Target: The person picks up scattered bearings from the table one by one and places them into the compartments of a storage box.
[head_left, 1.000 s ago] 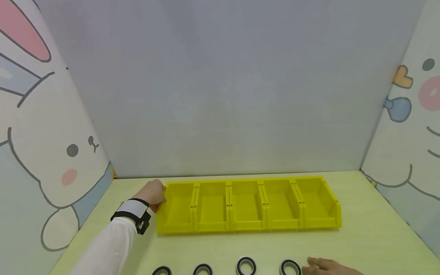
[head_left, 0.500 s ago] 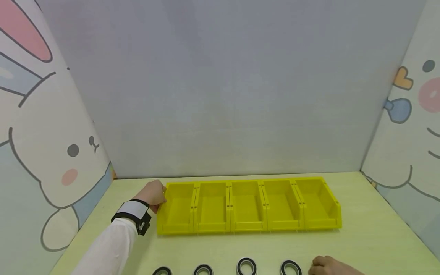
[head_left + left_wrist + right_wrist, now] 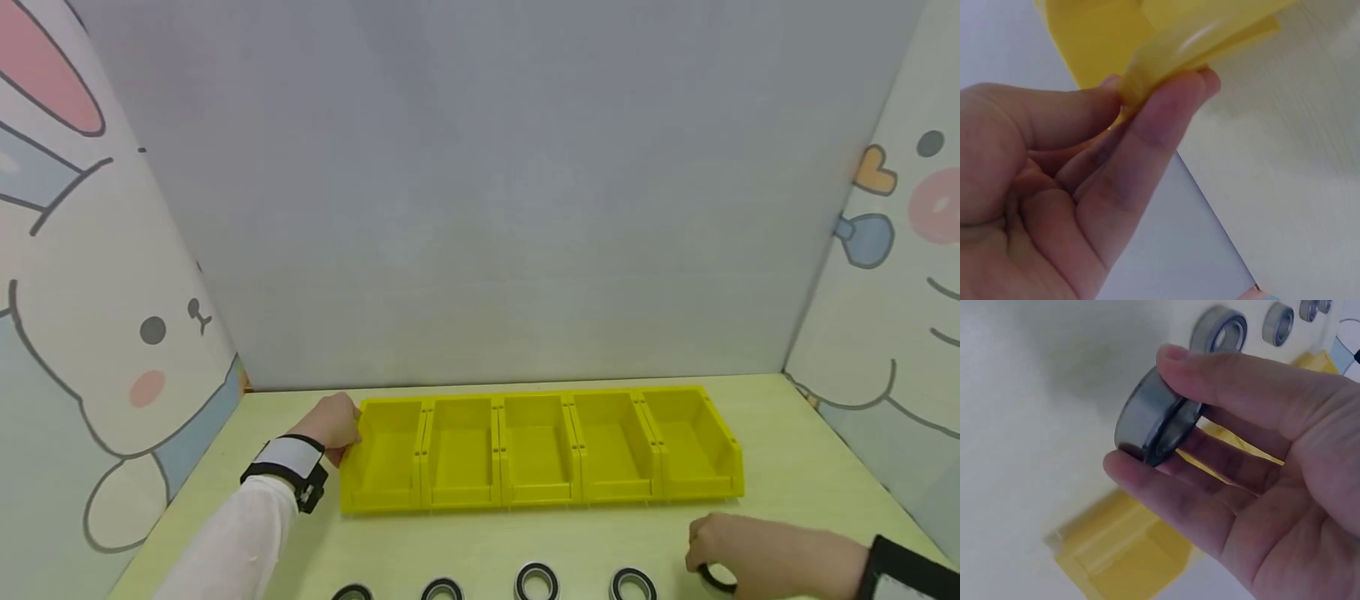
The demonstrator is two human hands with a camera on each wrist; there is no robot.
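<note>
My left hand point(image 3: 335, 425) pinches the left side wall of a row of joined yellow bins point(image 3: 463, 497); in the left wrist view, thumb and fingers point(image 3: 1169, 103) close on the bin's rim point(image 3: 1191, 47). At the lower right, my right hand point(image 3: 772, 554) holds a ball bearing point(image 3: 716, 578). The right wrist view shows this bearing point(image 3: 1147, 415), a metal ring with a dark seal, tilted between thumb and fingers. Left of that hand, more bearings lie in a row on the table, the nearest being one bearing point(image 3: 632, 586).
The bins stand near the back of the pale table point(image 3: 810, 467), before a grey wall point(image 3: 495, 208). Cartoon-printed panels point(image 3: 97, 400) rise on both sides. Other bearings point(image 3: 537, 581) lie along the front, some cut by the frame's lower edge.
My right hand has come further into view, fingers curling from straight, and now grips a bearing lifted into sight. The left hand stays on the bin wall.
</note>
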